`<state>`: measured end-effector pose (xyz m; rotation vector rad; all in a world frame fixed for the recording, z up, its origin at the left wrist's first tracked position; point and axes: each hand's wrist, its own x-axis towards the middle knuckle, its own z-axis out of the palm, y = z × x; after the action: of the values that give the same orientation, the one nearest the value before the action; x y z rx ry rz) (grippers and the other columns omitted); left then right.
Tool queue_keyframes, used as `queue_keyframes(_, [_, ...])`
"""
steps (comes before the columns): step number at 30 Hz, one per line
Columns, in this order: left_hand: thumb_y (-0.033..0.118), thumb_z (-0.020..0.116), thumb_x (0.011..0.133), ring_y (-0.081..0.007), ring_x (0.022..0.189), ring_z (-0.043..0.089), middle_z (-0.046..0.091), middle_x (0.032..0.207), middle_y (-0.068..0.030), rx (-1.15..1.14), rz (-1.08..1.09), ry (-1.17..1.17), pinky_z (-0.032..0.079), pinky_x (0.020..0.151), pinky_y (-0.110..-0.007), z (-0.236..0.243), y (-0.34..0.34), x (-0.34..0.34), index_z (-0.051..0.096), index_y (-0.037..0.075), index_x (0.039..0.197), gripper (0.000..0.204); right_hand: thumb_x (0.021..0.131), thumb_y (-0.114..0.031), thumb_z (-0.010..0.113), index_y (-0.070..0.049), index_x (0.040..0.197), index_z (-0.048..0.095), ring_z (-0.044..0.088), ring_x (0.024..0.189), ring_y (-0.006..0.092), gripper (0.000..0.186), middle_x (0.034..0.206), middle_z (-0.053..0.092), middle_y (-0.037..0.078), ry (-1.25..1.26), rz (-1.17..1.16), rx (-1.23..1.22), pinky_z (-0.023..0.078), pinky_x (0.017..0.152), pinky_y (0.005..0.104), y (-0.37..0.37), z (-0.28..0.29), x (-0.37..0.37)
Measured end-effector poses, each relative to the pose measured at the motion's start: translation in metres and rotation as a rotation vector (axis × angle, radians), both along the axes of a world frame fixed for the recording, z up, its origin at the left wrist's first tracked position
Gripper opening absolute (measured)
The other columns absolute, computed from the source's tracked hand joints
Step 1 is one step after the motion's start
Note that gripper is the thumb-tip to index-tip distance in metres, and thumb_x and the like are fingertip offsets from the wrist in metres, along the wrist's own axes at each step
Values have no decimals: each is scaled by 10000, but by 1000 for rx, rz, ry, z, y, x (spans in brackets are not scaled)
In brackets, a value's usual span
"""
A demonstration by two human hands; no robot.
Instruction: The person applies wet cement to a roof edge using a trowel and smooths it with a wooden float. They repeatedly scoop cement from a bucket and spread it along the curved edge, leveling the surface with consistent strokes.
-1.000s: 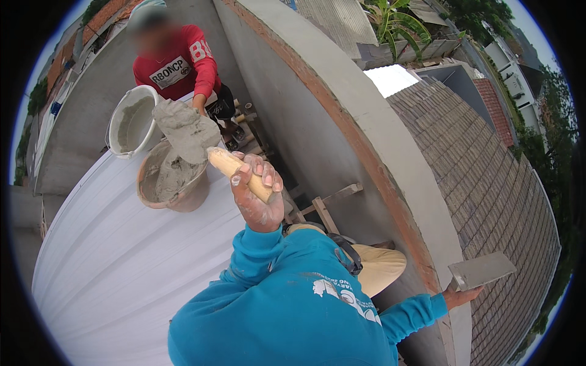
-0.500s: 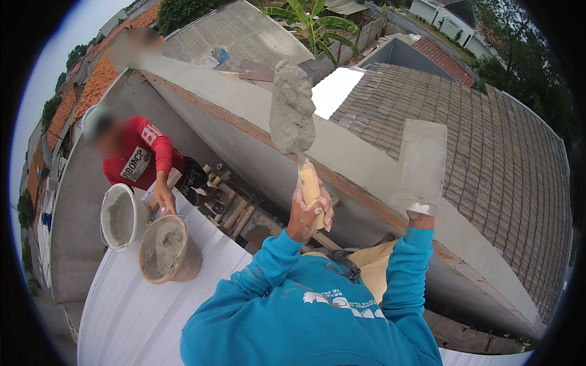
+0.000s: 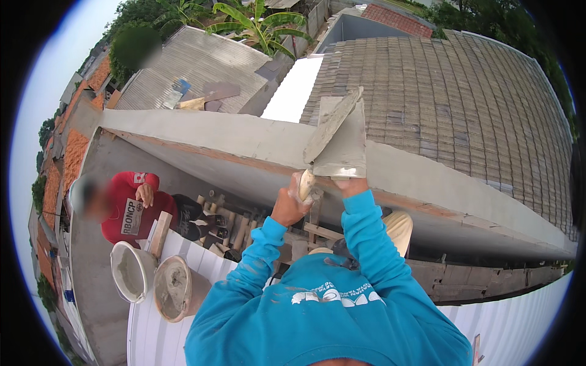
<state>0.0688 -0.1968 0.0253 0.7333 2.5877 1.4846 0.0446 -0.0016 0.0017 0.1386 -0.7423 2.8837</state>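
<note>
My left hand (image 3: 293, 200) is closed around the pale wooden handle of a trowel (image 3: 334, 125). Its mortar-smeared blade is tipped on edge and crosses in front of a flat rectangular plastering board (image 3: 353, 146); whether the two touch I cannot tell. My right hand (image 3: 352, 185) grips that board from its near end, with the fingers mostly hidden underneath. Wet grey mortar coats the board's face. Both tools are raised over the sloping plastered wall top (image 3: 244, 135), close together in front of me.
Two mortar buckets, one white (image 3: 148, 262) and one brownish (image 3: 194, 291), stand on white corrugated sheeting (image 3: 149, 329) at left. Behind them is a co-worker in red (image 3: 137, 213), one hand raised. Bamboo poles (image 3: 241, 232) lie below, inside the wall. A tiled roof (image 3: 452, 110) slopes beyond it.
The trowel, upright with a thick mortar load before, has turned on edge against the board's outline. My hands have come together. The co-worker's hand has left the brownish bucket. The view has shifted.
</note>
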Motion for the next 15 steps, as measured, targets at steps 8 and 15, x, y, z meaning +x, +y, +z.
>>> queue_keyframes(8, [84, 716, 721, -467, 847, 611, 646, 908, -241, -281, -55, 179, 511, 696, -489, -6, -34, -11, 433, 94, 1264, 612, 1016, -267, 435, -52, 1378, 421, 526, 1200, 271, 422, 1340, 526, 115, -36, -62, 88, 445, 1016, 426, 4, -16, 15])
queue_keyframes(15, [109, 728, 725, -444, 843, 622, 657, 970, -218, -395, -41, 220, 517, 709, -493, -12, -58, -22, 449, 80, 1280, 622, 1017, -279, 427, -54, 1386, 416, 498, 1235, 275, 433, 1362, 510, 117, -180, -286, 317, 419, 1045, 420, 26, -4, 18])
